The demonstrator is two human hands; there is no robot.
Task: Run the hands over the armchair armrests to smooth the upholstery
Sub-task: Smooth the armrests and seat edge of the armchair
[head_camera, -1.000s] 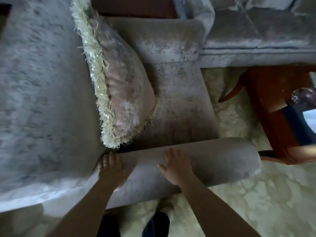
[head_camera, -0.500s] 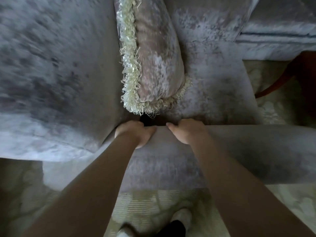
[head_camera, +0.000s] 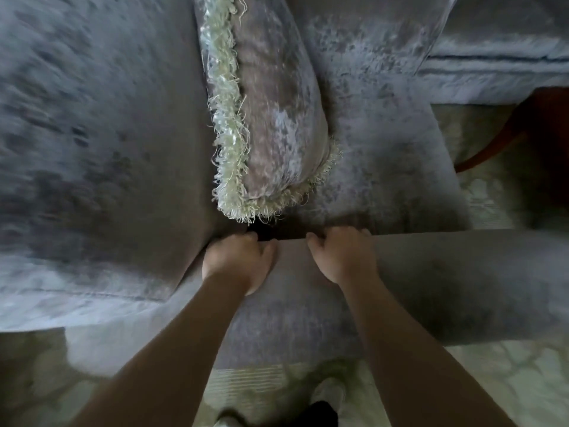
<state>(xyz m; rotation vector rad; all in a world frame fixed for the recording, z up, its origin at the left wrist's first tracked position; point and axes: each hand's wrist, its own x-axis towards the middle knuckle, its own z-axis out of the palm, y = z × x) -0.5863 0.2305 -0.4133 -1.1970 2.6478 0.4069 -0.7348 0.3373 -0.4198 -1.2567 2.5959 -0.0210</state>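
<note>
I look down over the near armrest [head_camera: 446, 272] of a grey velvet armchair; it runs left to right across the middle of the view. My left hand [head_camera: 237, 260] lies palm down on its top where it meets the backrest [head_camera: 92, 149]. My right hand [head_camera: 341, 257] lies palm down a hand's width to the right. The fingers of both hands drape over the armrest's inner edge toward the seat [head_camera: 385, 149], so their tips are hidden. Neither hand holds anything.
A fringed cushion [head_camera: 271, 118] stands on edge on the seat just beyond my hands. A matching grey sofa [head_camera: 498, 57] sits at the top right, with a reddish wooden table [head_camera: 542, 134] at the right edge. Pale patterned carpet [head_camera: 492, 380] and my feet [head_camera: 323, 405] lie below.
Both hands have slid from the armrest's top over to its inner edge, fingers now bent over it. The camera has moved closer and leftward, so the armrest's front end is out of view.
</note>
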